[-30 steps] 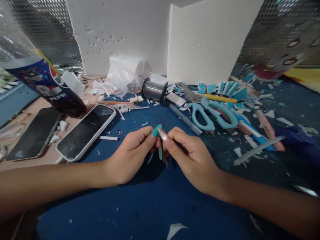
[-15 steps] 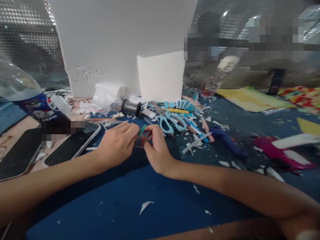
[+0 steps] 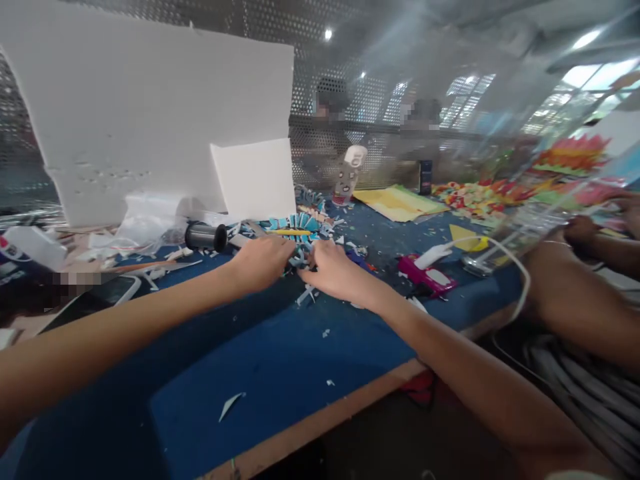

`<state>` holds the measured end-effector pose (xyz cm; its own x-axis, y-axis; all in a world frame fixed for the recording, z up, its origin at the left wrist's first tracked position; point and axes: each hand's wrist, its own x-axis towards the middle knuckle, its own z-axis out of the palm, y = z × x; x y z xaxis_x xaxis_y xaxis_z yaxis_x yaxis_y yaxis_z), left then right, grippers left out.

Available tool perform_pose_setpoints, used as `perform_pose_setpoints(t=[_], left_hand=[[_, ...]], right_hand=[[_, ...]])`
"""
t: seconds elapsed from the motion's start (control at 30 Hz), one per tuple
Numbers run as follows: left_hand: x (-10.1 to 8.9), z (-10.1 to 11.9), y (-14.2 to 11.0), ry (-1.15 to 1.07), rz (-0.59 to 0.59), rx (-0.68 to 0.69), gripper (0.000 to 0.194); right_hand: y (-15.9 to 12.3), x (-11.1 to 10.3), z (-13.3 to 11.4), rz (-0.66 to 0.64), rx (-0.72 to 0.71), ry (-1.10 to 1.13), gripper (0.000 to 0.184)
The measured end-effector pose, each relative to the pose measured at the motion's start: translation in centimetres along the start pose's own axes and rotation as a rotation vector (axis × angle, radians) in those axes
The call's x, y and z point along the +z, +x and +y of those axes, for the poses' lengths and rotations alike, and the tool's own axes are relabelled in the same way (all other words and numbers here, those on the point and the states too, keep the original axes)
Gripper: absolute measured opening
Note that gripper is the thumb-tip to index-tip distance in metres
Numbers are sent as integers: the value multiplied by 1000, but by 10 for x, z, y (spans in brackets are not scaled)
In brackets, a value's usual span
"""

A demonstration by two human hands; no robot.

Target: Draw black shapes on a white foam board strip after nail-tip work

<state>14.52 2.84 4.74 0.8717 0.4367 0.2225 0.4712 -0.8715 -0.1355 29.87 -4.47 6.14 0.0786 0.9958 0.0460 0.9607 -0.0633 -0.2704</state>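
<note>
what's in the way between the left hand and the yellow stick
Nothing visible: the yellow stick lies just beyond the left hand in this view, though the hand hides some of the table before it.

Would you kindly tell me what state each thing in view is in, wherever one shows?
Left hand: fingers curled, any hold hidden
Right hand: fingers bent, any hold unclear
Large white board: upright, pitted
Small white board: upright
Spool: on its side
White-edged phone: face up, screen dark
Yellow stick: lying down
Yellow sheet: lying flat
Magenta tool: lying down
Table: strewn with scraps
</note>
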Motion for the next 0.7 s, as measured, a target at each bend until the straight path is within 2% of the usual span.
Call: perform_pose_setpoints(t=[0.13, 0.23, 0.33, 0.53, 0.6, 0.7], left_hand=[[17, 27, 27, -23, -52, 30, 17], [27, 43, 43, -28, -85, 48, 25], [34, 53, 50, -42, -113, 66, 29], [37, 52, 44, -63, -127, 33, 29], [34, 48, 39, -72, -111, -5, 27], [26, 40, 28, -95, -49, -74, 18]], right_hand=[[-13, 14, 40, 71, 245, -182, 46], [-13, 19, 60, 96, 368, -267, 37], [-14, 13, 73, 73, 418, -301, 34], [-19, -13, 92, -46, 496, -309, 33], [-16, -12, 96, -87, 529, -300, 33], [-7, -5, 98, -83, 557, -270, 33]])
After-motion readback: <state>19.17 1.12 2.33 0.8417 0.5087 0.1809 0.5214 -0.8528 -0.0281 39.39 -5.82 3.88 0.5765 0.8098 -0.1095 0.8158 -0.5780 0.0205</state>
